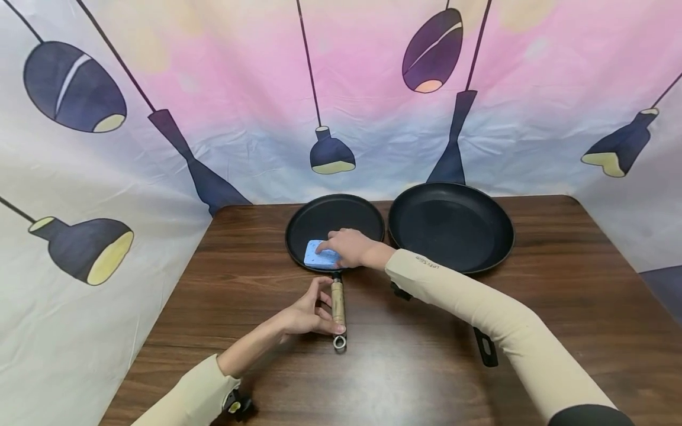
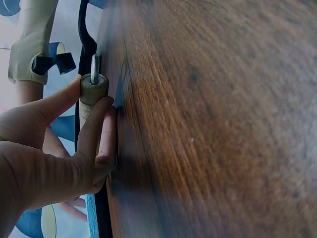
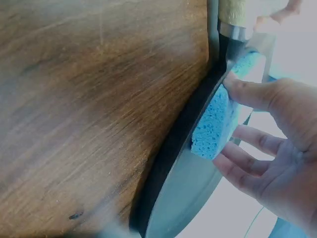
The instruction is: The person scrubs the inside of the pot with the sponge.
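Observation:
A flat black pan (image 1: 314, 219) with a wooden handle (image 1: 338, 302) lies at the back middle of the table. My left hand (image 1: 306, 310) grips that handle, thumb near its ring end and fingers along the other side. Seen close in the left wrist view, the handle's end (image 2: 94, 89) sits between thumb and fingers. My right hand (image 1: 351, 247) holds a blue sponge (image 1: 319, 254) against the near part of the pan's surface. In the right wrist view, the thumb is on one edge of the sponge (image 3: 210, 126) and the fingers are across from it.
A larger, deeper black frying pan (image 1: 453, 228) stands just right of the flat pan, its black handle (image 1: 486, 346) partly hidden under my right sleeve (image 1: 469, 302). The wooden table (image 1: 234, 266) meets a hanging cloth (image 1: 266, 106) printed with lamps at the back.

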Demonstrator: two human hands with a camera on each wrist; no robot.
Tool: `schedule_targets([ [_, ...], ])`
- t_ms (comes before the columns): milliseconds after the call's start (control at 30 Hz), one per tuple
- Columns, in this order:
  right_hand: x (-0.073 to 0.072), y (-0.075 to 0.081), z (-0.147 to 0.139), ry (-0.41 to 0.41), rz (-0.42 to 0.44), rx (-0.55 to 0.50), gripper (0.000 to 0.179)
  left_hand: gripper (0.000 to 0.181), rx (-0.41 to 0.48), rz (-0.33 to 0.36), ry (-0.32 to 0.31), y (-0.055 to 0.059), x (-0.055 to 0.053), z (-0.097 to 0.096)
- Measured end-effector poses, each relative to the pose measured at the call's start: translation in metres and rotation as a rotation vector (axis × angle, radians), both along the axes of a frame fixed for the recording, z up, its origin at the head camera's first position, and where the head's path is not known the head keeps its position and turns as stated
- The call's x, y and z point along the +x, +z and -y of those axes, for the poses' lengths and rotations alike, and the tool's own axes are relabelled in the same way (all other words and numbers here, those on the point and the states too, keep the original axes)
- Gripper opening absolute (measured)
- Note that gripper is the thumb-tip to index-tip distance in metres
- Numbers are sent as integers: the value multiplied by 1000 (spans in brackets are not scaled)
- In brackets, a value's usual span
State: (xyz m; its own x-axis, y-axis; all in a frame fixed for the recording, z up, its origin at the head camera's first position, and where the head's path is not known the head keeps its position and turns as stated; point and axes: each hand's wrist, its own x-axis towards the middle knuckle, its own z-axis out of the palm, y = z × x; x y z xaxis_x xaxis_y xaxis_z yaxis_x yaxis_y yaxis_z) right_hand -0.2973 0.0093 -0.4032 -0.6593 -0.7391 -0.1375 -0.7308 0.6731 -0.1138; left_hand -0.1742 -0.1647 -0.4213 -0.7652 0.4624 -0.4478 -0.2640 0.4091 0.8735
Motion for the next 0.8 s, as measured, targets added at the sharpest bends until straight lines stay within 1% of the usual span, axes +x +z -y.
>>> schedule_targets([
  [67, 1, -2, 3, 6, -38, 9, 54, 98, -2, 3, -4, 0, -1, 0],
  [167, -2, -7, 10, 6, -94, 20, 53, 97, -4, 11, -2, 0, -3, 0],
  [267, -10, -12, 22, 1, -139, 30, 53, 97, -7, 16, -2, 1, -2, 1],
  [367, -21, -17, 38, -18, -157, 36, 54, 98, -13, 9, -4, 1, 1, 4],
  [467, -35, -23, 52, -86, -147, 31, 57, 97, -9, -7, -3, 1, 4, 7],
  [600, -51, -29, 57, -229, -99, 42, 61, 97, 25, 1, -9, -1, 7, 5],
  [700, -62, -29, 55, -300, -90, 52, 60, 97, 35, 8, -8, -2, 5, 2],
  [800, -72, -26, 47, -343, -95, 57, 57, 94, 33, 8, -3, -3, 1, 0],
])
